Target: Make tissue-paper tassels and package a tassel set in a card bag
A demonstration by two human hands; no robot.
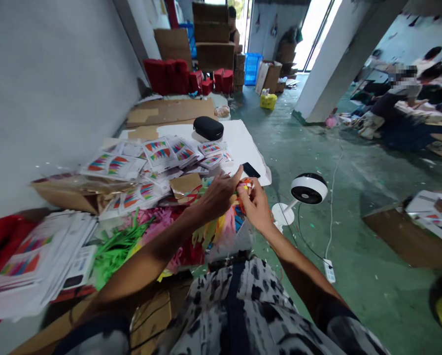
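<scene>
Two hands are met over a pile of paper. Far left, stacks of white cards (39, 261) with rainbow stripes are laid down, with green paper strips (117, 246) beside them. The left hand (215, 197) is closed on a small bright paper piece (244, 186) in red, yellow and green. The right hand (255, 204) pinches the same piece. A white fan (305, 190) is seen on the floor, right.

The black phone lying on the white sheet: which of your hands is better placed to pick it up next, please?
Probably the right hand: the black phone lies just beyond its fingers, though both hands pinch colourful paper pieces.
</scene>
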